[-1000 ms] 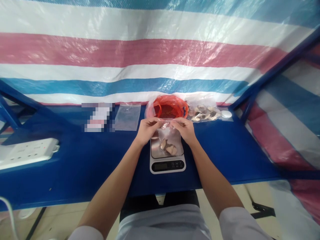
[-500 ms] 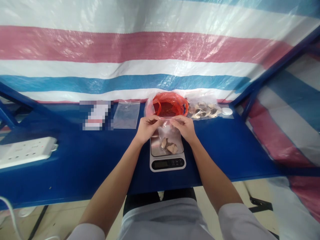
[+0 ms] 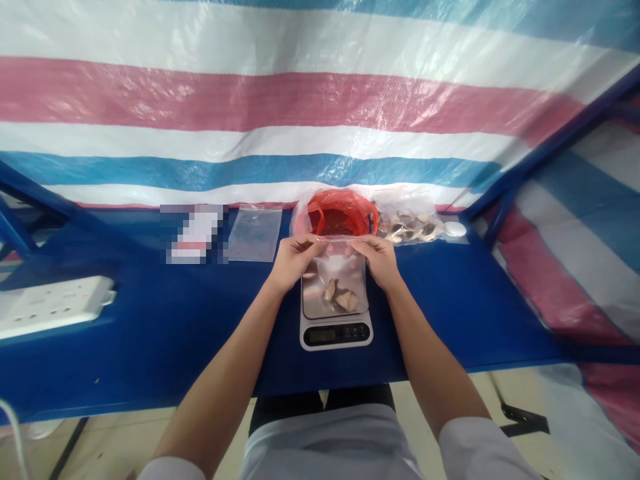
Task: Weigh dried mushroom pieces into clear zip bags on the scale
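Note:
Both my left hand [image 3: 296, 260] and my right hand [image 3: 379, 259] pinch the top edge of a clear zip bag [image 3: 336, 268], one at each end. A few pale, dried-looking slices [image 3: 345, 300] lie at the bottom of this bag, over the metal plate of a white kitchen scale [image 3: 337, 345]. The scale's display is too dim to read. Just behind my fingers, an open red plastic bag [image 3: 345, 212] stands with brownish contents I cannot make out.
To the right of the red bag lies a clear bag of dried slices [image 3: 410, 227], with a white round lid-like disc [image 3: 454, 229] beside it. An empty clear bag [image 3: 254, 232], a blurred-out item [image 3: 196, 233] and a white power strip [image 3: 55, 305] are on the blue table [image 3: 175, 360]. Striped sheeting [image 3: 280, 100] hangs behind.
My right hand has slid right along the bag's top edge, away from my left hand. The edge is now stretched wider and flatter. The view has tilted slightly.

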Demonstrator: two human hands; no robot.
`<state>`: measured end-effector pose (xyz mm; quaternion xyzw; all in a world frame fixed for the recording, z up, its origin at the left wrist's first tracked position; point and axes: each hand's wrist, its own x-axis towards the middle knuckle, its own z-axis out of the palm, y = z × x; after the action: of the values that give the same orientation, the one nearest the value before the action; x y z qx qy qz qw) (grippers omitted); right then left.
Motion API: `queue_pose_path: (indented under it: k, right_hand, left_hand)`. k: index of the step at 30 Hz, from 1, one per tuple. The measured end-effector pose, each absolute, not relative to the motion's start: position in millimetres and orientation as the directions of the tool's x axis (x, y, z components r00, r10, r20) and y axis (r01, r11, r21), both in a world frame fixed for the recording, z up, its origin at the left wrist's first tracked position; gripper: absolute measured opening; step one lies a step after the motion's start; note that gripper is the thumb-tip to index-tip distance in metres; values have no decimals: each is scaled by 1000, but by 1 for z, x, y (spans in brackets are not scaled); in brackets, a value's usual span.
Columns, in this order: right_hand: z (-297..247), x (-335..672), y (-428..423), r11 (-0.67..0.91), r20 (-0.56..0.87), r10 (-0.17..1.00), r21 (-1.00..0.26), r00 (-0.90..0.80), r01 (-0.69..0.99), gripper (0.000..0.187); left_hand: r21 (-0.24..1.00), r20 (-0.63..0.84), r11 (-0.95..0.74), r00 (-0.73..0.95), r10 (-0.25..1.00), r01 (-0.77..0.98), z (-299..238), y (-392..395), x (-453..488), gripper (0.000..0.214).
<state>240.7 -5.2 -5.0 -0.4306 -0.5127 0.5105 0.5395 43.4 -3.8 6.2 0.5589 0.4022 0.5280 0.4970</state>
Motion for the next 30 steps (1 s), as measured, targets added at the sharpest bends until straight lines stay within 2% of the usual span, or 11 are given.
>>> queue_pose_path:
  k: [5,11,15,26,30]
  right_hand:
    - [-7,240,-4,135,137,990,-986,-18,-95,24]
    - [-1,236,-11,205,205,979,-979,19,8,27]
    - [-1,238,-11,216,215,976,-975,-14,55,28]
    - [6,237,-14,287,286,958,-944,-31,163,27]
    - [5,237,-14,261,258,965,-957,-38,131,27]
  left_hand:
    - [985,162,-153,123,979,-77,8,-4,43,27]
    - [982,189,-188,74,979,-18,7,-7,51,26]
    - [973,229,-228,65,971,-25,5,-6,52,20]
    - [985,173,-174,73,982,12,9,-5,49,23]
    - [987,160,-161,85,984,9,7,-5,47,27]
